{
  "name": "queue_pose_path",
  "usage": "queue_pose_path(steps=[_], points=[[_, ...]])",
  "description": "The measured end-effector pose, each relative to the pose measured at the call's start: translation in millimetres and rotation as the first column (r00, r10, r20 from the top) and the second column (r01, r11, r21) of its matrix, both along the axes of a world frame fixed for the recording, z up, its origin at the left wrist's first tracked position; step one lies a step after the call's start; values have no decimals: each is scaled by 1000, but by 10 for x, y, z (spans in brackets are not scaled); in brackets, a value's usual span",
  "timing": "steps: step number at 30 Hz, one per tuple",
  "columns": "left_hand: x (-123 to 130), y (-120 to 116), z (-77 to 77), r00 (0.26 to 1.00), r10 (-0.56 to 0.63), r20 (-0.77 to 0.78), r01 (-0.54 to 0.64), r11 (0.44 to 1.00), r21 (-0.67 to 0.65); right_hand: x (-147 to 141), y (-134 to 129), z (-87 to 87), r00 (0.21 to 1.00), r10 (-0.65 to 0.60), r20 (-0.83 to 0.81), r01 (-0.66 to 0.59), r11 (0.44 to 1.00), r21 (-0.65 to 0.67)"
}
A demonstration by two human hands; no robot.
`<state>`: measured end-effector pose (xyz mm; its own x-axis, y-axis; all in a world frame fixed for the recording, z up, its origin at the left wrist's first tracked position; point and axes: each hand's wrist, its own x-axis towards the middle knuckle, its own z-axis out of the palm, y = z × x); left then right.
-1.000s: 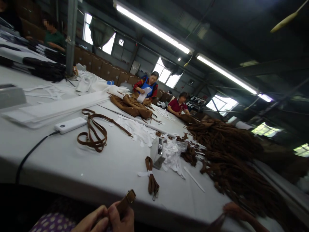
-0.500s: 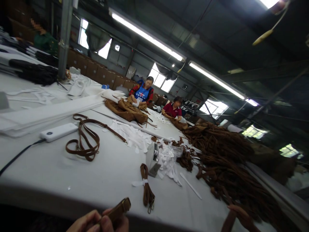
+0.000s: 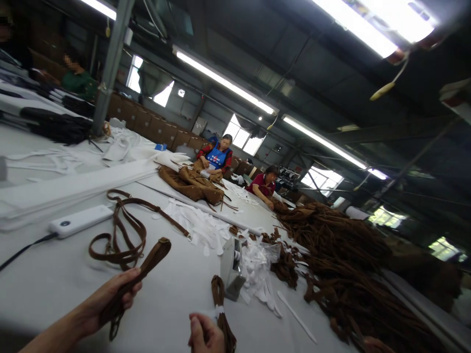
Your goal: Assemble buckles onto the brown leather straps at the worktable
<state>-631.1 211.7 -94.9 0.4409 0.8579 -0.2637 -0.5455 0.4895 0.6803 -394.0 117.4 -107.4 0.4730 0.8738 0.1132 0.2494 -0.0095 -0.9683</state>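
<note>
My left hand (image 3: 110,299) is closed around a folded brown strap (image 3: 152,257), whose looped end points up and to the right. A metal clasp hangs from its lower end. My right hand (image 3: 206,334) has its fingers curled together at the bottom edge; whatever they may hold is hidden. Just beside it lies a bundle of brown cord or strap (image 3: 218,290) tied with a white band (image 3: 220,310). Behind my left hand, a loose brown strap with metal fittings (image 3: 136,228) is coiled on the white table (image 3: 165,299).
A grey tape dispenser (image 3: 231,274) stands beyond the bundle, next to white strips and clear plastic. Brown straps (image 3: 342,240) are heaped on the right, where another person's hand (image 3: 375,344) reaches in. A white corded device (image 3: 81,220) lies left. Co-workers sit across the table.
My hands have come apart. The left has moved left and up with the folded strap; the right has let go of it and moved right, beside the tied bundle.
</note>
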Motion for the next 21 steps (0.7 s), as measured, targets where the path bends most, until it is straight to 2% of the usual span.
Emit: queue_pose_path(steps=[3,6,10,12,15,18,21], points=[[45,300,-87,1000,19,-5,-19,1000,-23,222,251,21,997,27,75,-23,999,-46],[97,544,-305,998,66,5,-66,995,-79,401,524,32,990,77,121,-68,995,-79],[110,726,-564,965,166,202,-139,980,-141,476,925,144,965,142,220,-124,988,-97],[117,760,-612,956,165,244,-129,979,-157,412,1177,243,940,192,283,-154,976,-153],[160,788,-618,968,109,225,-62,976,-206,201,1678,382,889,254,381,-174,957,-231],[229,836,-646,971,85,224,-34,974,-223,-71,2311,464,839,270,473,-161,952,-259],[261,911,-730,954,48,295,10,982,-189,-324,2979,516,773,267,575,-126,953,-274]])
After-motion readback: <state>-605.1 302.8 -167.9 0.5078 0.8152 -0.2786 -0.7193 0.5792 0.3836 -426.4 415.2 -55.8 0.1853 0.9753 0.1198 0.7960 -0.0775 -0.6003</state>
